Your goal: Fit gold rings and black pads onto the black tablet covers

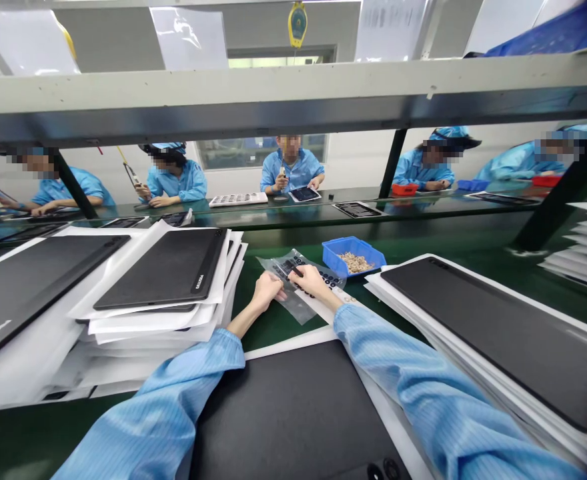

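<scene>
My left hand (267, 291) rests with curled fingers on a clear plastic sheet (293, 303) that carries rows of small black round pads, pinning its left side down. My right hand (311, 280) is bent over the same sheet, fingertips pinched at a pad near its top. Both arms wear light blue sleeves. Under my forearms lies a dark flat panel (293, 413) on a white sheet. A small blue bin (368, 250) holding pale small parts stands just right of my right hand.
Stacks of dark panels interleaved with white sheets stand at left (168, 267) and right (498, 327) on the green bench. A grey shelf beam (293, 93) spans overhead. Across the line, several people in blue coats work at a second bench.
</scene>
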The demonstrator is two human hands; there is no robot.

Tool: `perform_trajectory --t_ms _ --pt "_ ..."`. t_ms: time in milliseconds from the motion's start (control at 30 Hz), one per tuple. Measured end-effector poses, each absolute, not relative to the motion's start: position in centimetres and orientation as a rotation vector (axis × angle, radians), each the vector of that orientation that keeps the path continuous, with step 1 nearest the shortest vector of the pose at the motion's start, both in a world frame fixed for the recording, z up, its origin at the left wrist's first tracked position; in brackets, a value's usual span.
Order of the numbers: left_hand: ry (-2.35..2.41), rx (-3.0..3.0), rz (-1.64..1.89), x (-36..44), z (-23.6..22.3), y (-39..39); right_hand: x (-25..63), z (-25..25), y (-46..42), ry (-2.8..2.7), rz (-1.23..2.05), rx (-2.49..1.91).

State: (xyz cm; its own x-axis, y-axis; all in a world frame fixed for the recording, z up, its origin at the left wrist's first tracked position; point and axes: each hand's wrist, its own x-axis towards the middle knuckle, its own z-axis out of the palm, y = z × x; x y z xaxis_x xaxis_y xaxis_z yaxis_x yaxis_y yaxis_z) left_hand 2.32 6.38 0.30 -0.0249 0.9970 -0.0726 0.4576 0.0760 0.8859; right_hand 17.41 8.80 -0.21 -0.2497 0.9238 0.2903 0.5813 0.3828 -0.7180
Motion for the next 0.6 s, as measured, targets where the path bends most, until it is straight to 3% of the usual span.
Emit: perform_trajectory --t_ms 200,367,600 --pt "1.914 1.678 1.065 1.9 1.0 4.9 17.9 0.6 8.6 -1.904 0.735 -1.224" --pt "2.035 1.917 1.127 2.2 1.4 4.2 18.1 5.2 7.5 -1.930 0.761 -1.218" --pt "1.784 2.282 0.885 3.2 3.5 0.7 21.3 10.4 -3.5 -1.982 0.808 -1.393"
